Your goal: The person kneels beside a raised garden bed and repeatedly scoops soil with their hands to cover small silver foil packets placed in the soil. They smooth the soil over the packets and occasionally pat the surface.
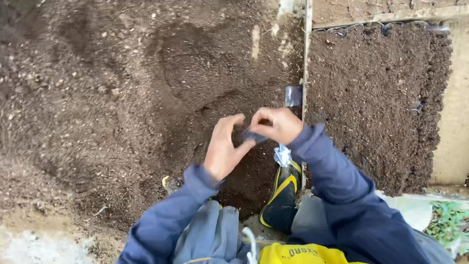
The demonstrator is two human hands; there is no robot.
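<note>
— So, where are the hands?

— Both are held together above the dark soil, near the middle of the view. The left hand is raised with its palm turned to the right, fingers curved and partly spread. The right hand is just to the right of it, fingers curled.

— Is anything held?

— Yes, a small dark bag, thin and crumpled. It sits right between the two hands. The right fingers are pinched shut on its top edge, and the left thumb touches its near side. Whether the left fingers actually clamp it, I cannot tell; they look apart.

— What lies around?

— Just far of the right hand, a small flat grey piece stands at the edge of the soil, beside a thin pale board that runs from near to far. To the right of that board is a second bed of soil. Near the hands, below the right wrist, a black and yellow shoe rests on the soil, with a bit of crumpled silvery plastic just above it. Blue sleeves cover both arms.
</note>
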